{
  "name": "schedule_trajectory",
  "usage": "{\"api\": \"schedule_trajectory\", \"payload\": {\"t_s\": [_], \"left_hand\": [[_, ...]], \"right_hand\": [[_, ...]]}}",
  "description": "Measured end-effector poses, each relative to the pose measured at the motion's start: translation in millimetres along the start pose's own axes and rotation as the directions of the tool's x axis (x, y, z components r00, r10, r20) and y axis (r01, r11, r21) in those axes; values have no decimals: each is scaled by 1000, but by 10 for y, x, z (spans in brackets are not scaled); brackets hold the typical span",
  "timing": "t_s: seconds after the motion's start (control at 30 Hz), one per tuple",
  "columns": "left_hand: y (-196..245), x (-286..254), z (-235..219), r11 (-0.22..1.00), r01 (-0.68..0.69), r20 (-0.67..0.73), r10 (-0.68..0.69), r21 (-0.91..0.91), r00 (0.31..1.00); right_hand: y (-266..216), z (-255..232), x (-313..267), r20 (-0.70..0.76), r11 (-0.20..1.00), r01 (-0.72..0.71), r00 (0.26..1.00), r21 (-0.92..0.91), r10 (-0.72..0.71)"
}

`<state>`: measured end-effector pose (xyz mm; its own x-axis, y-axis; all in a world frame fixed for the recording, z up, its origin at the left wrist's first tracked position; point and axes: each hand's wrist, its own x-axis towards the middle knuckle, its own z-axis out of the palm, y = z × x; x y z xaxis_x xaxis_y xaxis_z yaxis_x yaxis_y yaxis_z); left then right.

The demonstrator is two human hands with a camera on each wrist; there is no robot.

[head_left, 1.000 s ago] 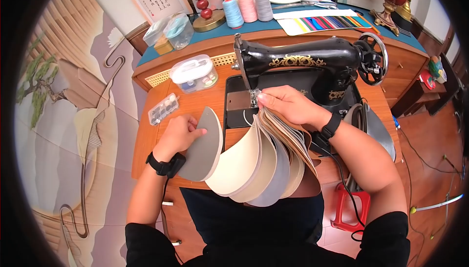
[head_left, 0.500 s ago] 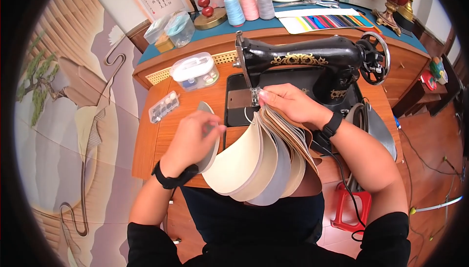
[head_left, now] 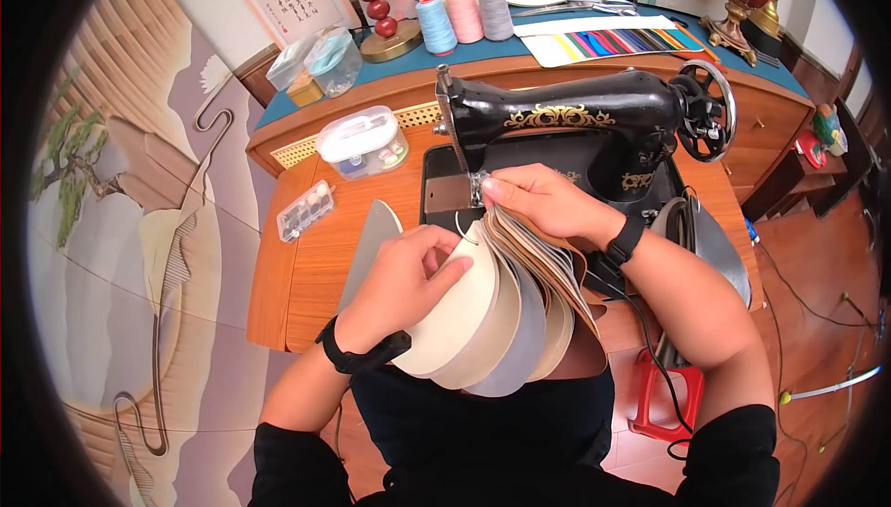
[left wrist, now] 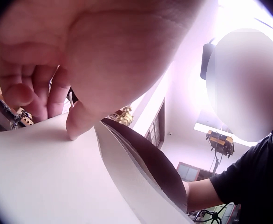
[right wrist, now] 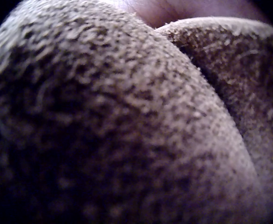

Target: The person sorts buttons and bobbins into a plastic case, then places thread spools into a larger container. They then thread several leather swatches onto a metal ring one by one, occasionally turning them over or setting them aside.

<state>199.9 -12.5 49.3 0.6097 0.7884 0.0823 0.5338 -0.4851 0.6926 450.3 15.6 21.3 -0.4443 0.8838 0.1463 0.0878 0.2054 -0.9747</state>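
Note:
A fan of leather swatches (head_left: pixel 501 321) on a ring (head_left: pixel 461 226) hangs in front of the sewing machine. My right hand (head_left: pixel 548 199) grips the bunch near its top, thumb uppermost. The right wrist view is filled by the fuzzy suede back of a swatch (right wrist: pixel 118 121). My left hand (head_left: pixel 399 275) is over the cream swatch (head_left: pixel 436 326); in the left wrist view the thumb (left wrist: pixel 78 123) touches its smooth face, with the other fingers loosely bent beyond its upper edge. A grey swatch (head_left: pixel 374 238) stands left of that hand, partly hidden behind it.
The black sewing machine (head_left: pixel 566 103) stands just beyond both hands. To the left are a clear lidded box (head_left: pixel 362 145) and a small bobbin case (head_left: pixel 306 212). Thread cones (head_left: pixel 464 15) and a colour card (head_left: pixel 608 41) lie behind. A red stool (head_left: pixel 666 400) is below right.
My left hand has let go of the grey swatch and moved right onto the cream one. The right hand keeps its grip on the bunch.

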Motion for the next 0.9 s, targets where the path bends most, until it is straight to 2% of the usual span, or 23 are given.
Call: {"api": "schedule_trajectory", "payload": {"t_s": [0.07, 0.13, 0.27, 0.33, 0.37, 0.43, 0.73, 0.9], "left_hand": [[-11, 2, -20, 1000, 2, -22, -2, 23, 1000], [-43, 12, -30, 981, 147, 28, -145, -123, 989], [-230, 65, 8, 961, 119, 37, -114, -249, 993], [-273, 96, 10, 874, 147, 75, -126, -464, 989], [-243, 98, -15, 874, 145, 74, -125, -464, 989], [-153, 91, -85, 800, 246, 126, -212, -547, 969], [-119, 144, -202, 730, 277, 104, -274, -625, 956], [-96, 174, -141, 730, 286, 116, -275, -621, 954]], "right_hand": [[-8, -4, 2, 2, 1000, 9, 1000, -26, -9], [-9, 0, 0, 1, 1000, -2, 1000, -11, 2], [38, -12, 20, 24, 999, 23, 999, 27, -24], [22, -12, 13, 26, 999, 4, 1000, 39, -5], [17, -13, 5, 26, 999, -15, 1000, 52, 14], [26, 0, 10, 10, 999, 7, 1000, 41, -7], [25, 11, 18, -1, 1000, 13, 1000, 26, -13], [52, 3, 28, 4, 999, 30, 1000, 25, -30]]}}
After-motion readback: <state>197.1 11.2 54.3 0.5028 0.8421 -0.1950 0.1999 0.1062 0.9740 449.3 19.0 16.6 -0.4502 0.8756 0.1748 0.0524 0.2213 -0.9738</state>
